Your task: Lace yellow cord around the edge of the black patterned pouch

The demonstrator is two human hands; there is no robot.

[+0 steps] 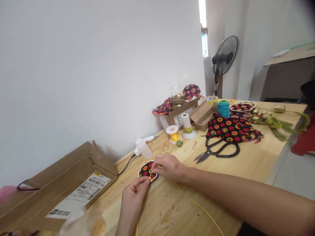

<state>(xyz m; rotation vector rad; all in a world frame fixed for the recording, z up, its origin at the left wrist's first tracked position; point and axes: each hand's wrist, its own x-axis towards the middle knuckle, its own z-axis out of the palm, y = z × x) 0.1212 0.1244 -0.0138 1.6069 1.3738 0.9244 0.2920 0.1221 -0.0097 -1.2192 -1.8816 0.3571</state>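
Observation:
Between my two hands runs a thin yellow cord (197, 203), its long tail trailing over the wooden table toward the near edge. My left hand (135, 193) pinches the cord at a small yellow knot, thumb against index finger. Just above and to the right, my right hand (169, 166) has its fingertips closed on the same cord. Under the fingers lies a dark patterned fabric piece (145, 168) with a white edge, partly covered by both hands. Whether the cord is attached to this piece I cannot tell.
Large black-handled scissors (216, 151) lie right of my hands, near patterned cloth (228, 127). Thread spools (174, 132), a white bottle (144, 149) and a glue gun (149, 139) stand or lie behind. An open cardboard box (103, 164) sits at left.

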